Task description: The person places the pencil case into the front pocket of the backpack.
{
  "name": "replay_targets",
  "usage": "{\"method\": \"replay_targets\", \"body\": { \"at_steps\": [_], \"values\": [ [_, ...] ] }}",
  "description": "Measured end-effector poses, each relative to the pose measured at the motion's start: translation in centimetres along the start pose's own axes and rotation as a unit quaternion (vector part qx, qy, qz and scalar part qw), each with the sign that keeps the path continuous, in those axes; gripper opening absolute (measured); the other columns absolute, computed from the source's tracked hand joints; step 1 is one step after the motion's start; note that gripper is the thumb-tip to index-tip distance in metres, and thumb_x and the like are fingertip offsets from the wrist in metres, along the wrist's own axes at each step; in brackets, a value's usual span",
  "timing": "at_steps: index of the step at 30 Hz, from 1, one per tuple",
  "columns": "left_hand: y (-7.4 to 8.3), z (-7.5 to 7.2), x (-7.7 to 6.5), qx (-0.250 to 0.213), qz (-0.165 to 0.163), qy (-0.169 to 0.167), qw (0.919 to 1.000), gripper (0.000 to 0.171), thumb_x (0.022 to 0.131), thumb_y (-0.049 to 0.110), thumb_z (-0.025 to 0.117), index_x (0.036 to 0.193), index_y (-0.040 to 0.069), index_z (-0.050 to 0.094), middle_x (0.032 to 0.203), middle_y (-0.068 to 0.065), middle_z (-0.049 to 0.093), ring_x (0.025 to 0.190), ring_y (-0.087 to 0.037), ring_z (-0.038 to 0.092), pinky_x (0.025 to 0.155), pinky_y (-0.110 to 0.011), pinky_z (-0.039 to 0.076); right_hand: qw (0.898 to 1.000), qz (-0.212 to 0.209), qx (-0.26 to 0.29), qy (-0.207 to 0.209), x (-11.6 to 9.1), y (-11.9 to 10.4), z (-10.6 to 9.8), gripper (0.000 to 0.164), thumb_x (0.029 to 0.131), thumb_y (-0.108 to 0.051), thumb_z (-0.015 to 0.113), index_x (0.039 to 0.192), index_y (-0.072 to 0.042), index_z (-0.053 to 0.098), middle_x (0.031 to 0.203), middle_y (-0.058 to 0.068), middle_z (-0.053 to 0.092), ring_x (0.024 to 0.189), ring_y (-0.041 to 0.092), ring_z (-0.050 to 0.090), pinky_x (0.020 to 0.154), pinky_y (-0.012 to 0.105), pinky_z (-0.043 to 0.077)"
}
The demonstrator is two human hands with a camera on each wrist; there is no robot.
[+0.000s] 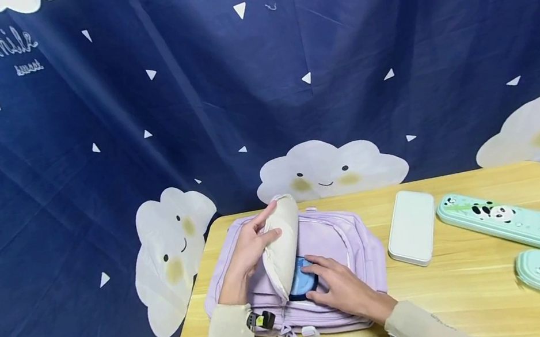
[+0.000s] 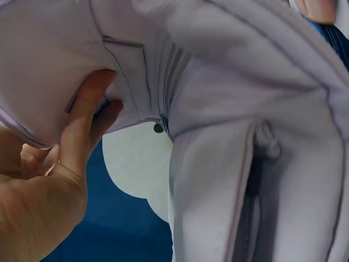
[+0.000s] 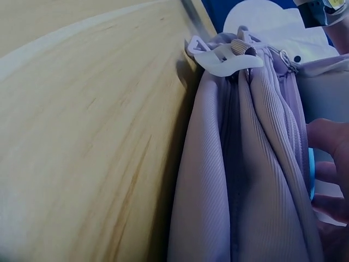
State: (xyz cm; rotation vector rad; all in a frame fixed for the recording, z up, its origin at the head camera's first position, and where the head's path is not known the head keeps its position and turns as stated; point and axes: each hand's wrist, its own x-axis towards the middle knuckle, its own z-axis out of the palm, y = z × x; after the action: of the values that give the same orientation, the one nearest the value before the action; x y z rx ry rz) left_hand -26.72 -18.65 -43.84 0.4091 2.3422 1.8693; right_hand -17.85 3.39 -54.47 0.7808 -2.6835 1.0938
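Note:
A light purple backpack lies on the wooden table, its front pocket unzipped. My left hand grips the pocket's raised flap, showing its cream lining; in the left wrist view, two fingertips press against the inside of the fabric. At the pocket opening, my right hand holds a flat blue item with a dark edge, fingers on its upper side and thumb near its lower corner. Its left part is hidden behind the flap, and its exact kind is unclear. Only a thin blue strip shows in the right wrist view.
Right of the backpack lies a white rectangular case. Two mint-green panda cases lie further right, the nearer one cut off by the frame. Zipper pulls and a white buckle hang at the bag's near edge. A dark blue curtain stands behind the table.

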Motion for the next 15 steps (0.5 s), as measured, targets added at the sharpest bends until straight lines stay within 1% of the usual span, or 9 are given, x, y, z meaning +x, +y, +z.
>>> {"method": "replay_targets", "body": {
  "at_steps": [4, 8, 11, 15],
  "values": [
    [-0.4, -0.4, 0.2, -0.003, -0.008, 0.000, 1.0000, 0.066, 0.097, 0.000, 0.072, 0.159, 0.018, 0.058, 0.170, 0.000, 0.049, 0.165, -0.026, 0.028, 0.135, -0.049, 0.026, 1.000, -0.006, -0.002, 0.008, -0.2, 0.3, -0.4, 0.051, 0.094, -0.028, 0.084, 0.140, -0.009, 0.072, 0.158, 0.019, 0.060, 0.142, 0.040, 0.061, 0.117, 0.057, 0.052],
    [-0.8, -0.8, 0.3, -0.002, -0.008, -0.005, 1.0000, 0.067, 0.096, -0.001, 0.072, 0.159, 0.016, 0.057, 0.172, -0.003, 0.046, 0.165, -0.027, 0.026, 0.135, -0.050, 0.024, 0.999, -0.018, -0.003, 0.029, -0.4, 0.8, -1.3, 0.046, 0.094, -0.024, 0.085, 0.135, -0.007, 0.074, 0.154, 0.019, 0.063, 0.139, 0.039, 0.063, 0.117, 0.057, 0.051],
    [-0.9, -0.9, 0.3, -0.005, -0.010, -0.011, 0.9999, 0.067, 0.097, -0.002, 0.071, 0.160, 0.014, 0.056, 0.172, -0.003, 0.046, 0.166, -0.026, 0.025, 0.135, -0.050, 0.024, 0.999, -0.015, -0.010, 0.045, -0.8, 1.3, -2.2, 0.043, 0.093, -0.024, 0.086, 0.132, -0.008, 0.075, 0.152, 0.016, 0.066, 0.139, 0.038, 0.063, 0.118, 0.056, 0.051],
    [-0.9, -1.0, 0.2, -0.010, -0.015, -0.013, 0.9997, 0.067, 0.097, -0.002, 0.071, 0.160, 0.015, 0.056, 0.172, -0.001, 0.046, 0.165, -0.024, 0.026, 0.134, -0.047, 0.026, 0.998, -0.007, -0.032, 0.058, -1.7, 1.9, -3.3, 0.040, 0.091, -0.025, 0.087, 0.128, -0.011, 0.077, 0.149, 0.012, 0.068, 0.137, 0.035, 0.064, 0.116, 0.055, 0.053]
  ]
}}
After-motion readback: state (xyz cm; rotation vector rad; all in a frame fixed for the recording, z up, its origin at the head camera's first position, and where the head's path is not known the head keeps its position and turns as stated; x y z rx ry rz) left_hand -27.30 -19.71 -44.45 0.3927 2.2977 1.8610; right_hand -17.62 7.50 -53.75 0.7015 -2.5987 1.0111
